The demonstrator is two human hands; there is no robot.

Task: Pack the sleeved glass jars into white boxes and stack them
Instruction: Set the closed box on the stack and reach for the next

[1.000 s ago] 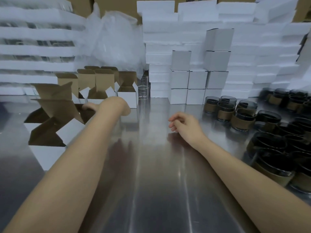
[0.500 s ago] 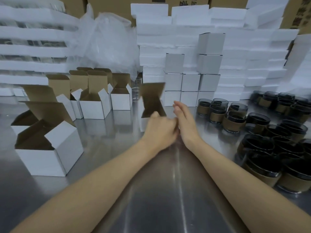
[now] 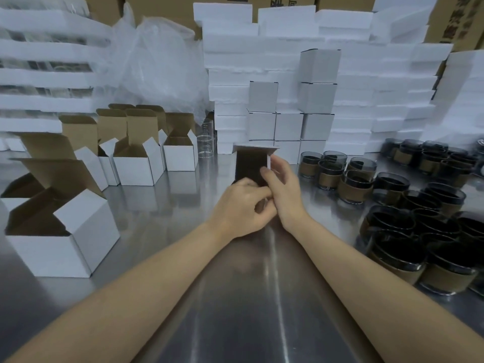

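Sleeved glass jars (image 3: 445, 273), dark glass with brown paper bands, crowd the lower right of the frame and run up the right side toward the back, all standing upright on the steel table (image 3: 235, 310). At lower left an open white box (image 3: 76, 247) sits with its brown flaps raised.

Both forearms reach up from the bottom edge and meet at the centre of the frame. The left hand (image 3: 241, 208) has its fingers curled round the lower part of a small box (image 3: 251, 163) whose brown inner face is turned toward the camera. The right hand (image 3: 285, 189) touches the left and pinches the box's right edge, with fingertips on a white side flap. Nothing shows whether the box holds a jar.

Beyond, at middle left, a row of open boxes (image 3: 136, 163) stands with lids up, and a clear unsleeved glass (image 3: 205, 145) stands just right of them. Behind the hands, closed white boxes (image 3: 288, 124) are stacked in columns of uneven height. White foam slabs (image 3: 366, 100) are piled across the back, a crumpled plastic bag (image 3: 157, 61) fills the upper left, and brown cartons (image 3: 458, 19) line the top edge.
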